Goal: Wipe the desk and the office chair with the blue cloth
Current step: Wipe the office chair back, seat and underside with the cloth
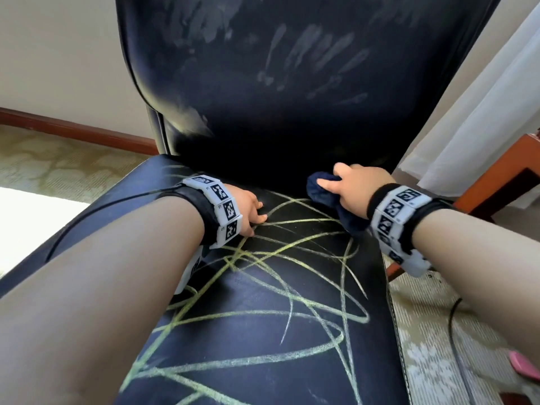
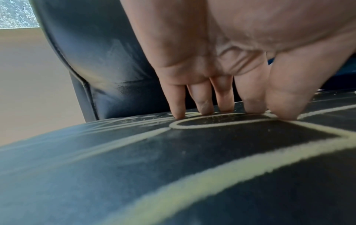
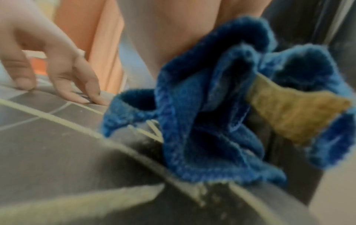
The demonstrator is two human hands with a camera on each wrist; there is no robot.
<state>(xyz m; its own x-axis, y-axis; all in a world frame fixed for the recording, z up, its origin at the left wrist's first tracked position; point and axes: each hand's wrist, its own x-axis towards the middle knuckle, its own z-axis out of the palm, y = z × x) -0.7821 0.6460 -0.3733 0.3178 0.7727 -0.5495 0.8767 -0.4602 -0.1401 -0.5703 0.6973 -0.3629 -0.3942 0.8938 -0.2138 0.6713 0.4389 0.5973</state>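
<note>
A black leather office chair [image 1: 263, 331] fills the head view. Its seat [image 2: 173, 167] is covered in yellow chalk scribbles [image 1: 292, 314], and pale smears mark the backrest [image 1: 306, 51]. My right hand [image 1: 355, 185] grips the bunched blue cloth [image 1: 323, 191] at the back right of the seat. The cloth [image 3: 202, 121] hangs down onto the seat and shows a tan patch [image 3: 294, 115]. My left hand [image 1: 251, 211] rests its straight fingertips [image 2: 179, 112] on the seat's back left and holds nothing.
A cream wall with a wooden skirting board [image 1: 73, 130] runs behind the chair on the left. White curtain [image 1: 482, 112] and orange wooden furniture [image 1: 502, 176] stand to the right. Patterned carpet [image 1: 438, 346] with a black cable [image 1: 455, 331] lies beside the seat.
</note>
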